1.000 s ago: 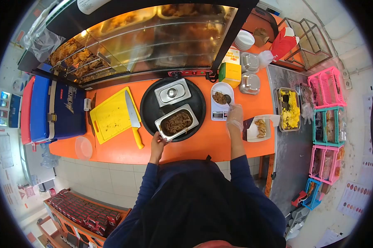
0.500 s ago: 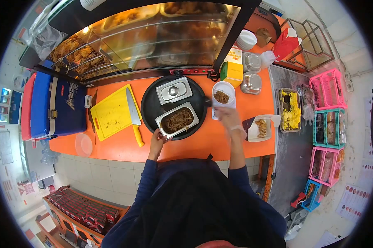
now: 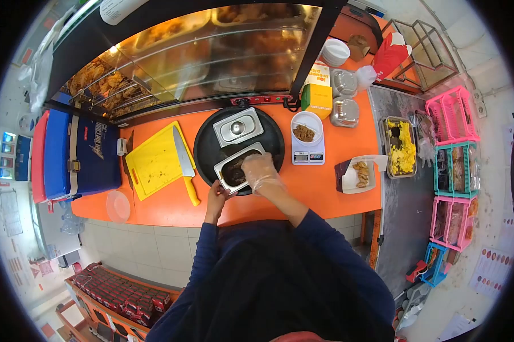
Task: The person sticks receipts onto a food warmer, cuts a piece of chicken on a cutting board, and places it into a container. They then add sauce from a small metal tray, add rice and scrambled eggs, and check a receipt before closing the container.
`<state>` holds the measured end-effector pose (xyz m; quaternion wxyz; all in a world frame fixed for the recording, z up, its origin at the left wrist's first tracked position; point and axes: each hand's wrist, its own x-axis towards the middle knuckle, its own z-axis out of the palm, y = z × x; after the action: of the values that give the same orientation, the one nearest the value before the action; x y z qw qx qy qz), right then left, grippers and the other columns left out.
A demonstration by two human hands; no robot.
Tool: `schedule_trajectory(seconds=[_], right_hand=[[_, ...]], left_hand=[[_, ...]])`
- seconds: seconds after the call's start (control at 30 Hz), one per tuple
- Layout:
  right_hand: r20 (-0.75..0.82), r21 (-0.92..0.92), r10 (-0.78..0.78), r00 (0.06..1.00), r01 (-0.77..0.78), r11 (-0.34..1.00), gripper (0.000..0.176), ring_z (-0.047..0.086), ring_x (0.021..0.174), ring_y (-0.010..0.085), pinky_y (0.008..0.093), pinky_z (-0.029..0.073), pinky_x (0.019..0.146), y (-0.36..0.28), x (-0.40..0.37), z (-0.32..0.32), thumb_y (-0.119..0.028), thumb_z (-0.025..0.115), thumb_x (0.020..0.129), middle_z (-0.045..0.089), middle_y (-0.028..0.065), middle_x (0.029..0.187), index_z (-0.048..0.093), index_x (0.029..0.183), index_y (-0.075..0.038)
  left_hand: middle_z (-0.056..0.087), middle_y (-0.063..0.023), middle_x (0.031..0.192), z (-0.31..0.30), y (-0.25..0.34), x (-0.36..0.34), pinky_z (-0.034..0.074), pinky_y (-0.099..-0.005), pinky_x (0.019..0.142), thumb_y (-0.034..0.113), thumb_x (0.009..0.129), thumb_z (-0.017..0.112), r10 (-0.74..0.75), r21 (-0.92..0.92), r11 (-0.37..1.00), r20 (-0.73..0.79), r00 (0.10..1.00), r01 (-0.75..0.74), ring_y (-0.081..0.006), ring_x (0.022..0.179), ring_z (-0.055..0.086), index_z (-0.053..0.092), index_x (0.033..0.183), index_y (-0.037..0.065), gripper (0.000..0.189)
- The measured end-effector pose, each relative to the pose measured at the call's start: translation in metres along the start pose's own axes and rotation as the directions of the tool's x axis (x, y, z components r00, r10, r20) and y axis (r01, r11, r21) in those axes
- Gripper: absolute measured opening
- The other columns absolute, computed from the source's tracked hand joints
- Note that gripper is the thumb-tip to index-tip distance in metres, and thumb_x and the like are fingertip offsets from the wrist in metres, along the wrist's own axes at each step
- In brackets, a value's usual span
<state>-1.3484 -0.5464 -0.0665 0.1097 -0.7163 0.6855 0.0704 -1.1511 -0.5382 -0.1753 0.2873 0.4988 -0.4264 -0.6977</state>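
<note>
A rectangular metal food pan (image 3: 218, 166) of dark shredded meat (image 3: 232, 172) sits tilted on a round black tray (image 3: 205, 145). My left hand (image 3: 216, 198) grips the pan's near left corner, fingers closed on the rim. Over the pan's right side is my right hand (image 3: 261, 171), in a clear plastic glove; its fingers reach down into the meat and their tips are hidden. Behind it on the tray lies a second metal pan with a knobbed lid (image 3: 238, 126). To the right, a white bowl (image 3: 315, 121) with some shredded meat stands on a digital scale (image 3: 308, 157).
At left are a yellow cutting board (image 3: 154, 165) with a knife (image 3: 184, 162) across its edge and a blue cooler (image 3: 83, 151). A glass warming cabinet (image 3: 211, 57) stands behind. To the right are an open food box (image 3: 359, 175) and a container of yellow food (image 3: 402, 148).
My right hand has moved left from beside the scale into the pan of meat. My left hand stays on the pan's corner.
</note>
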Motion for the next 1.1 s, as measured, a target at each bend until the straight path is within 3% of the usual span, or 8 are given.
schedule_trajectory(seconds=[0.23, 0.37, 0.5, 0.67, 0.83, 0.9, 1.03, 1.1], right_hand=[[-0.050, -0.056, 0.063, 0.997, -0.066, 0.996, 0.016, 0.064, 0.089, 0.0193, 0.0477, 0.033, 0.088, -0.004, 0.001, 0.009, -0.015, 0.056, 0.083, 0.068, 0.0034, 0.087, 0.071, 0.086, -0.012], [-0.095, -0.013, 0.009, 0.995, -0.010, 1.000, 0.013, 0.062, 0.088, 0.0194, 0.0436, 0.033, 0.084, -0.023, -0.005, 0.029, -0.015, 0.058, 0.078, 0.065, 0.0042, 0.086, 0.069, 0.085, -0.013], [0.066, 0.116, 0.112, 0.991, -0.119, 0.986, 0.019, 0.062, 0.094, 0.0211, 0.0443, 0.034, 0.085, -0.013, -0.009, 0.025, -0.017, 0.054, 0.082, 0.065, 0.0033, 0.090, 0.071, 0.091, -0.016], [0.110, 0.276, 0.099, 0.989, -0.127, 0.953, 0.017, 0.063, 0.095, 0.0216, 0.0425, 0.039, 0.076, 0.014, -0.016, 0.023, -0.016, 0.064, 0.078, 0.065, 0.0074, 0.094, 0.069, 0.094, -0.014], [-0.106, -0.072, 0.153, 0.982, -0.161, 0.984, 0.018, 0.062, 0.087, 0.0228, 0.0429, 0.036, 0.085, -0.016, -0.015, 0.019, -0.013, 0.055, 0.081, 0.064, 0.0080, 0.084, 0.068, 0.091, -0.006], [-0.140, 0.046, 0.088, 0.986, -0.083, 0.996, 0.020, 0.061, 0.088, 0.0245, 0.0424, 0.035, 0.085, -0.025, -0.019, 0.038, -0.015, 0.051, 0.081, 0.064, 0.0085, 0.084, 0.066, 0.089, -0.005], [-0.014, 0.153, 0.134, 0.991, -0.130, 0.980, 0.018, 0.060, 0.090, 0.0238, 0.0456, 0.035, 0.084, -0.011, -0.028, 0.020, -0.017, 0.055, 0.079, 0.064, 0.0116, 0.086, 0.068, 0.088, -0.008], [-0.288, 0.300, 0.208, 0.935, -0.118, 0.946, 0.020, 0.061, 0.091, 0.0251, 0.0456, 0.035, 0.088, 0.006, -0.036, 0.031, -0.018, 0.051, 0.083, 0.065, 0.0101, 0.090, 0.069, 0.089, -0.012]], left_hand=[[0.045, -0.0026, 0.086, 0.003, -0.002, -0.002, 0.059, -0.0356, 0.081, -0.012, 0.083, 0.053, 0.031, 0.002, 1.000, -0.021, 0.999, -0.031, -0.0127, 0.081, 0.051, 0.051, 0.105, 0.000, 0.025], [0.046, -0.0033, 0.087, 0.017, 0.010, -0.012, 0.059, -0.0351, 0.081, -0.012, 0.083, 0.050, 0.079, 0.078, 0.994, -0.059, 0.995, -0.075, -0.0141, 0.082, 0.052, 0.051, 0.110, 0.000, 0.029], [0.053, -0.0060, 0.086, 0.018, 0.010, -0.014, 0.059, -0.0321, 0.080, -0.018, 0.083, 0.048, 0.094, 0.249, 0.966, -0.081, 0.992, -0.071, -0.0144, 0.084, 0.058, 0.047, 0.103, -0.001, 0.026], [0.053, -0.0050, 0.086, 0.021, 0.007, -0.013, 0.059, -0.0319, 0.080, -0.015, 0.083, 0.051, 0.111, 0.026, 0.994, -0.051, 0.993, -0.110, -0.0134, 0.082, 0.057, 0.048, 0.101, 0.000, 0.024], [0.051, -0.0046, 0.083, 0.018, -0.008, -0.006, 0.059, -0.0338, 0.082, -0.015, 0.083, 0.051, 0.142, 0.207, 0.970, -0.050, 0.989, -0.129, -0.0124, 0.079, 0.055, 0.048, 0.100, 0.000, 0.022], [0.051, -0.0044, 0.083, 0.015, -0.014, -0.004, 0.059, -0.0342, 0.082, -0.015, 0.083, 0.051, 0.170, 0.337, 0.930, -0.038, 0.985, -0.147, -0.0118, 0.077, 0.055, 0.048, 0.099, 0.000, 0.022], [0.049, -0.0026, 0.081, 0.026, 0.003, -0.011, 0.059, -0.0329, 0.080, -0.013, 0.084, 0.053, 0.128, 0.155, 0.981, -0.041, 0.991, -0.120, -0.0118, 0.078, 0.054, 0.049, 0.102, 0.000, 0.023], [0.047, -0.0026, 0.078, 0.027, 0.007, -0.015, 0.060, -0.0316, 0.079, -0.014, 0.084, 0.053, 0.126, 0.109, 0.987, -0.055, 0.991, -0.119, -0.0098, 0.072, 0.051, 0.047, 0.099, -0.001, 0.021]])
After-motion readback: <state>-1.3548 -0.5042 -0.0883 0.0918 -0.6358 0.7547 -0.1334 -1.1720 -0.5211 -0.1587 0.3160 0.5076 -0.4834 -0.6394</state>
